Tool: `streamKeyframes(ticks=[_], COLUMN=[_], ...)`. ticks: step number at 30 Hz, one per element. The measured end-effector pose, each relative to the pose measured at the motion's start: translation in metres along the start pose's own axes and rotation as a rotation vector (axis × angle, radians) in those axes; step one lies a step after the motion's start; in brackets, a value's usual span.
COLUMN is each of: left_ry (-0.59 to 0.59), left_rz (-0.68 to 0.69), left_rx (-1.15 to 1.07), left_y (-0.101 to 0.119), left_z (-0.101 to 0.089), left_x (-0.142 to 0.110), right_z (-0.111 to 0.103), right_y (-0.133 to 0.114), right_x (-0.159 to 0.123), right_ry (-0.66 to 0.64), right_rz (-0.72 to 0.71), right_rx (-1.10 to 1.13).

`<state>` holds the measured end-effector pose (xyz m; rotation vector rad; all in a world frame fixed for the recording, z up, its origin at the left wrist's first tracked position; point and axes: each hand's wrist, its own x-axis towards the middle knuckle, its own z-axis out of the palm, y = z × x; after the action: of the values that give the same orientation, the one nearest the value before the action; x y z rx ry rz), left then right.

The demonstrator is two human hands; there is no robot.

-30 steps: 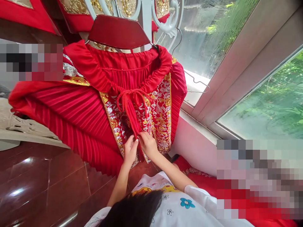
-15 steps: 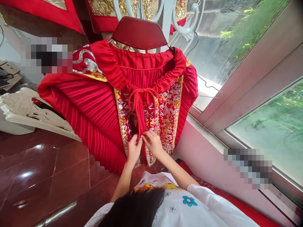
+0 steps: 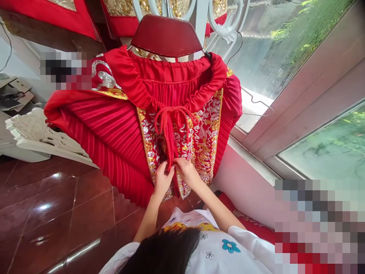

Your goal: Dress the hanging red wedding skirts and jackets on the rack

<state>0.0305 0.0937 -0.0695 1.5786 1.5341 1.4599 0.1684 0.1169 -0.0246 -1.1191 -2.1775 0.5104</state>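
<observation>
A red pleated skirt (image 3: 114, 133) with gold and silver embroidered panels (image 3: 203, 144) hangs from a dark red hanger (image 3: 168, 38). At its gathered waistband (image 3: 139, 82), a red drawstring cord (image 3: 170, 148) is tied in a bow, with its ends hanging over the front. Low on the front, my left hand (image 3: 163, 180) pinches the lower end of the cord between thumb and fingers. Right beside it, my right hand (image 3: 186, 173) is closed at the same spot, its fingertips on the cord too. Exactly what lies between the fingertips is partly hidden.
White scrolled metalwork (image 3: 225, 28) stands behind the hanger. A framed window (image 3: 302, 72) is on the right, with a wire hanger (image 3: 258, 102) near its sill. On the left, a carved white piece (image 3: 51, 133) stands above dark red floor tiles (image 3: 57, 213). Parts are pixelated.
The view has shifted slightly. Both hands stay close together at the lower end of the cord, with only a slight change in the fingers.
</observation>
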Motion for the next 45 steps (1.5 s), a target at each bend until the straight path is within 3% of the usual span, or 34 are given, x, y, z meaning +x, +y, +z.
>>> streamKeyframes(ticks=[8, 16, 21, 26, 31, 36, 40, 45], left_ry=[0.092, 0.121, 0.138, 0.181, 0.202, 0.146, 0.102, 0.051], left_rz=[0.055, 0.098, 0.088, 0.055, -0.014, -0.056, -0.059, -0.046], left_rx=[0.119, 0.15, 0.12, 0.082, -0.052, -0.165, -0.181, -0.156], left_y=[0.012, 0.026, 0.028, 0.024, 0.022, 0.019, 0.015, 0.014], left_z=[-0.004, 0.001, 0.004, 0.001, 0.007, 0.015, 0.011, 0.01], left_x=[-0.003, -0.005, -0.007, -0.005, -0.007, -0.01, -0.008, -0.01], right_z=[-0.002, -0.025, -0.04, -0.053, -0.066, -0.051, -0.034, -0.031], right_y=[-0.017, -0.044, -0.054, -0.059, -0.057, -0.049, -0.048, -0.048], right_x=[-0.005, -0.005, 0.007, 0.023, 0.036, 0.022, 0.003, -0.005], right_ry=[0.037, 0.009, -0.057, -0.137, -0.114, -0.221, -0.21, -0.169], right_rz=[0.118, 0.251, 0.182, 0.018, -0.084, -0.046, 0.031, 0.112], right_rx=[-0.108, -0.306, -0.377, -0.512, -0.551, -0.479, -0.437, -0.383])
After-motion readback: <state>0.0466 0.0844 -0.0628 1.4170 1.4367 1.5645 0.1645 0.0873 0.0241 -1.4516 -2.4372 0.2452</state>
